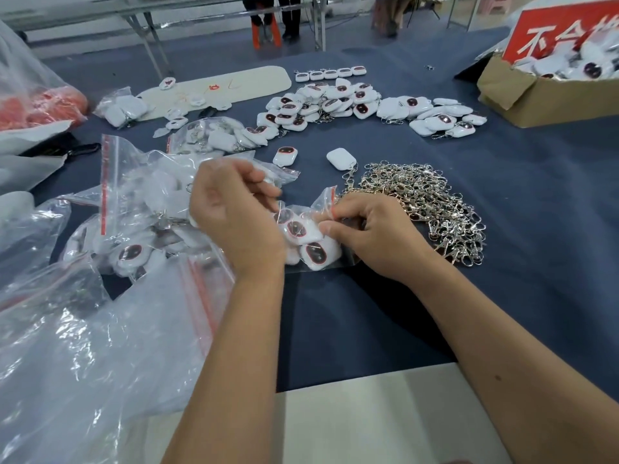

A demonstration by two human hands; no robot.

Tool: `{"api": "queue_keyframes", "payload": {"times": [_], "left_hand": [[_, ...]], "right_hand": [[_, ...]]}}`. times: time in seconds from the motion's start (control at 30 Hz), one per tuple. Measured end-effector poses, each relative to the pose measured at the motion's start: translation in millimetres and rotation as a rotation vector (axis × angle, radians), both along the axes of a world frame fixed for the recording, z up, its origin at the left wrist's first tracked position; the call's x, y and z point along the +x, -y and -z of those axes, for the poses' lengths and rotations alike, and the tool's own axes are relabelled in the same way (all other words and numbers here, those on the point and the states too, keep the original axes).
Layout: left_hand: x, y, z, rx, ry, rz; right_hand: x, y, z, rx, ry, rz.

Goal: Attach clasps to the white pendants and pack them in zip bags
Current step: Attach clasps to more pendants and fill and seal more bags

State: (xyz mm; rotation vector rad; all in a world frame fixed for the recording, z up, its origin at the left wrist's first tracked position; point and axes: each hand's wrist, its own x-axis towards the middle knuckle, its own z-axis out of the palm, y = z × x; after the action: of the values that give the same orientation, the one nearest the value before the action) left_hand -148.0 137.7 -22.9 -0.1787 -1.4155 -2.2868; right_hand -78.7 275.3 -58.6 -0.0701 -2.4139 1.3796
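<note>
A small zip bag point(313, 242) with several white pendants inside lies on the blue cloth between my hands. My left hand point(234, 212) pinches the bag's left top edge, fingers curled. My right hand point(371, 229) pinches the red zip strip at the bag's right top corner. A pile of silver clasps point(425, 205) lies just right of my right hand. Two loose pendants point(285, 156) point(341, 159) sit beyond the bag; the right one has a clasp attached. A larger heap of pendants point(338, 102) spreads across the far middle.
Filled zip bags point(140, 212) and loose plastic sheeting point(83, 346) crowd the left side. A cardboard box point(522, 92) of pendants with a red sign stands far right. A cream board point(241, 85) lies at the back. A pale strip point(368, 413) runs along the near table edge.
</note>
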Motion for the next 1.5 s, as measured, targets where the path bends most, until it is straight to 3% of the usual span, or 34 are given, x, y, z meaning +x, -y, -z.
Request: {"api": "queue_keyframes", "payload": {"times": [0.1, 0.23, 0.33, 0.47, 0.57, 0.67, 0.8, 0.93, 1.2, 1.5], "left_hand": [[13.1, -23.5, 8.8, -0.239, -0.026, 0.159], [18.2, -34.8, 22.3, -0.744, -0.182, 0.138], [14.9, -32.1, 26.7, -0.981, -0.205, 0.153], [10.9, -30.8, 28.2, -1.067, -0.208, 0.147], [7.1, -29.1, 27.6, -1.093, -0.199, 0.137], [5.0, -28.0, 28.1, -1.069, -0.195, 0.151], [4.3, -27.7, 28.6, -1.004, -0.185, 0.164], [3.9, -26.7, 26.7, -0.897, -0.144, 0.152], [13.4, -33.7, 21.1, -0.756, -0.121, 0.206], [31.0, -48.7, 26.5, -0.802, -0.302, 0.284]], "right_hand": [[-1.3, 3.6, -0.1, 0.046, -0.077, 0.081], [-7.2, 1.0, -5.2, -0.03, -0.208, 0.352], [-26.7, -10.4, -12.8, 0.118, -0.242, 0.509], [-73.0, -31.6, -19.9, 0.613, 0.135, 0.361], [-93.6, -38.4, -18.1, 0.734, 0.415, 0.218], [-100.5, -41.0, -18.7, 0.812, 0.437, 0.23], [-84.2, -38.5, -23.4, 0.627, 0.154, 0.349], [-50.6, -23.6, -30.6, 0.14, -0.143, 0.395], [-3.7, -6.1, -6.5, -0.691, -0.129, 0.384], [4.0, -4.8, -4.7, -0.868, -0.174, 0.322]]}}
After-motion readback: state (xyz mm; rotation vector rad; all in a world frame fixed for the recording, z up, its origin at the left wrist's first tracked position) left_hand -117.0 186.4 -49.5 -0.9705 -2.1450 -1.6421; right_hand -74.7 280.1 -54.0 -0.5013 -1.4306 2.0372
